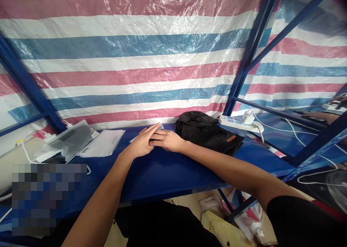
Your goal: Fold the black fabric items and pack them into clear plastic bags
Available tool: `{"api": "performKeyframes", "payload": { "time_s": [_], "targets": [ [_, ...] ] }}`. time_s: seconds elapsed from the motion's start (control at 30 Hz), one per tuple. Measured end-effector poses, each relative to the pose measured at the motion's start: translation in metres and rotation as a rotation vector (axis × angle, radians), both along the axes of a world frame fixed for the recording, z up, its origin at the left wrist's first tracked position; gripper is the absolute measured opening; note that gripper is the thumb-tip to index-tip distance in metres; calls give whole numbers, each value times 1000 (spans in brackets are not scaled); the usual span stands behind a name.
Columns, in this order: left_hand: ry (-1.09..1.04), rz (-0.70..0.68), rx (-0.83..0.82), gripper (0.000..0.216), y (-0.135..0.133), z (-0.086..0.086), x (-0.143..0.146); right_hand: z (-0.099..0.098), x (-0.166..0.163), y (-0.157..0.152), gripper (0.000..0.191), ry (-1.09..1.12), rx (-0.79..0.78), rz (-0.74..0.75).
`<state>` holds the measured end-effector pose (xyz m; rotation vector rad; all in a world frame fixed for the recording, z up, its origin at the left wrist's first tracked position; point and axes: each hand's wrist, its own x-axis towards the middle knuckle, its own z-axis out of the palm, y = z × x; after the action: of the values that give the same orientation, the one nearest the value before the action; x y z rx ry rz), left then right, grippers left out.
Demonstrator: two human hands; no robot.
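Striped red-white-blue woven tarp (pixel 130 59) hangs behind the blue metal shelf (pixel 168 171) — the landmark. Black fabric bag with orange lettering (pixel 208 131) at shelf's back right; white power strip (pixel 237 122) further right. Clear plastic sleeves with papers (pixel 81 140) back left. Left hand (pixel 143 142) and right hand (pixel 168 140) together at shelf's back centre, flat on a small white sheet (pixel 160 126) — mostly hidden under them, long axis unclear, neither hand nearer.
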<state>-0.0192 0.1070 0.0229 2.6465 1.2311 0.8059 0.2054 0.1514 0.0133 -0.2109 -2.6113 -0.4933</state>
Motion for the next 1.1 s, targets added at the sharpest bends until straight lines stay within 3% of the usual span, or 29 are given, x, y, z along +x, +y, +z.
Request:
{"api": "performKeyframes", "payload": {
  "time_s": [0.17, 0.3, 0.4, 0.47, 0.53, 0.63, 0.77, 0.9, 1.1],
  "targets": [
    [-37, -67, -54, 104, -14, 13, 11, -3, -4, 0, 29, -43, -5, -9],
    [-153, -101, 10, 82, -23, 25, 15, -7, -6, 0, 36, 128, -200, -29],
    [-393, 73, 232, 59, -23, 30, 7, -7, -6, 2, 45, 504, -463, -4],
    [-623, 279, 425, 59, -18, 28, 0, -4, -6, 3, 53, 759, -663, 8],
    [-848, 448, 479, 68, -9, 23, -7, -1, -7, 3, 59, 928, -901, 7],
    [-1114, 471, 171, 84, 3, 17, -10, 2, -10, 1, 68, 1059, -1307, 52],
    [-1185, 180, -343, 71, 7, 15, -6, 5, -11, -3, 65, 1160, -1683, 149],
    [-1136, 213, -395, 60, 4, 15, -4, 9, -7, -4, 56, 1046, -1718, 158],
    [-1054, 285, -305, 57, 1, 16, -4, 8, 2, 3, 55, 802, -1464, 76]
  ]
}}
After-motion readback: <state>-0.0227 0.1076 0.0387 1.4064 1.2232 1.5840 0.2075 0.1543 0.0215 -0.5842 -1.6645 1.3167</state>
